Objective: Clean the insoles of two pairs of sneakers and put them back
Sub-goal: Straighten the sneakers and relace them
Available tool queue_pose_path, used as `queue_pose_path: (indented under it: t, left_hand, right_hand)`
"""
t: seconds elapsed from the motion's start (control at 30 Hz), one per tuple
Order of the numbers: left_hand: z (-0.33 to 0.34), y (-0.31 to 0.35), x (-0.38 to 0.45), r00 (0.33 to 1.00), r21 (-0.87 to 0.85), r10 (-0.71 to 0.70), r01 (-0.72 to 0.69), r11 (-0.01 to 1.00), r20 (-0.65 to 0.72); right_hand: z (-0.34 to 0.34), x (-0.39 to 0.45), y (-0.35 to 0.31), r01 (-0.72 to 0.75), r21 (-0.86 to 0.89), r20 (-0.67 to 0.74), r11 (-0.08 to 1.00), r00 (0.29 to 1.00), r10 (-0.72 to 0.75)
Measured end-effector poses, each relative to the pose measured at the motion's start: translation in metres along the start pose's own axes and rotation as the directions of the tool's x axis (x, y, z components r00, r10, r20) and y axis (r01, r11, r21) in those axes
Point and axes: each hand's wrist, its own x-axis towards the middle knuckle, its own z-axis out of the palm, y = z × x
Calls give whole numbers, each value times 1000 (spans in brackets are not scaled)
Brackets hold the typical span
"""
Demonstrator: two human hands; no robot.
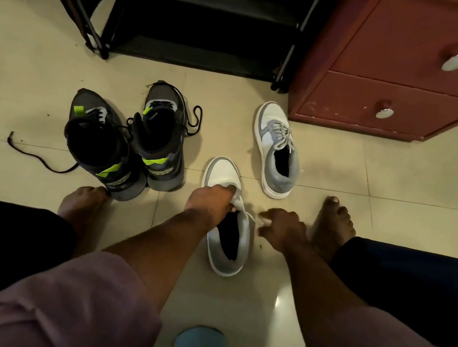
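— What do we have under our hands?

— Our left hand (209,200) is curled over the tongue and laces of the near white-and-grey low sneaker (227,222), fingers clamped on them; the fingertips are tucked out of sight. Just to its right, our right hand (281,228) pinches something pale beside the shoe's collar, probably a lace end, though it is blurred and we cannot tell for sure.

— And the insole?

— The shoe's opening looks black; we cannot make out an insole inside it.

— Where is its partner?

— The second white-and-grey sneaker (277,150) lies beyond our right hand, well apart, near the red-brown wooden drawer cabinet (394,78). Its opening is dark too.

— The other pair?

— The two dark grey high-top sneakers with neon-green tabs (127,142) stand touching each other, beyond and to the left of our left hand. Their insides are black. A loose black lace (35,155) trails left across the pale tiled floor (396,178).

— Anything cut off?

— The black metal shoe rack (184,16) runs off the top edge, and our pink sleeves (73,304) off the bottom.
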Motion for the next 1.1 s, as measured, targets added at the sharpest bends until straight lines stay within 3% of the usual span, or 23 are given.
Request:
queue_pose_path:
  t: [0.1, 0.2, 0.27, 0.4, 0.57, 0.6, 0.67, 0.73, 0.8, 0.9, 0.93, 1.0, 1.07, 1.1]
  left_hand:
    - [10, -14, -12, 994, -264, -24, -4, 965, -102]
    - [37, -26, -28, 956, -669, -205, 12, 744, -211]
    - [55, -30, -35, 897, -797, -392, 79, 599, -205]
    - [85, -30, -35, 913, -933, -407, 140, 332, -8]
    - [86, -35, -35, 860, -963, -509, 101, 250, -42]
    - [84, -39, -35, 834, -984, -551, 80, 157, -20]
    - [80, -37, -39, 791, -989, -598, 57, -134, 126]
    - [78, -32, -43, 774, -948, -593, 27, -319, 221]
    - [81, -31, -45, 748, -934, -612, 28, -357, 257]
    - [89, -37, -46, 613, -948, -725, 241, -206, 313]
    - [88, -35, -47, 597, -936, -733, 309, -166, 327]
    - [80, -25, -52, 634, -933, -695, 320, -162, 338]
    - [77, -16, -51, 685, -952, -664, 263, -159, 300]
    - [77, -14, -48, 707, -956, -643, 209, -205, 293]
  right_hand:
    - [-5, -5, -29, 253, 83, -52, 964, 967, -250]
    - [2, -4, -43, 415, 107, -146, 903, 905, -399]
    - [6, -3, -46, 414, 91, -182, 906, 901, -394]
    - [11, -3, -50, 356, 43, -242, 933, 910, -336]
    - [11, -3, -56, 287, 8, -268, 958, 923, -275]
    - [12, -2, -56, 275, 16, -270, 961, 927, -261]
    - [14, 0, -55, 243, 45, -261, 969, 939, -223]
    - [16, 1, -57, 236, 39, -253, 971, 942, -219]
    - [18, 2, -58, 241, 7, -258, 971, 938, -231]
    - [22, -1, -57, 304, 27, -278, 952, 918, -285]
    - [23, -3, -54, 320, 31, -301, 947, 906, -297]
    - [26, -10, -48, 292, 63, -354, 954, 901, -253]
    - [31, -20, -40, 208, 167, -404, 964, 906, -125]
    - [34, -26, -38, 147, 238, -421, 960, 906, -34]
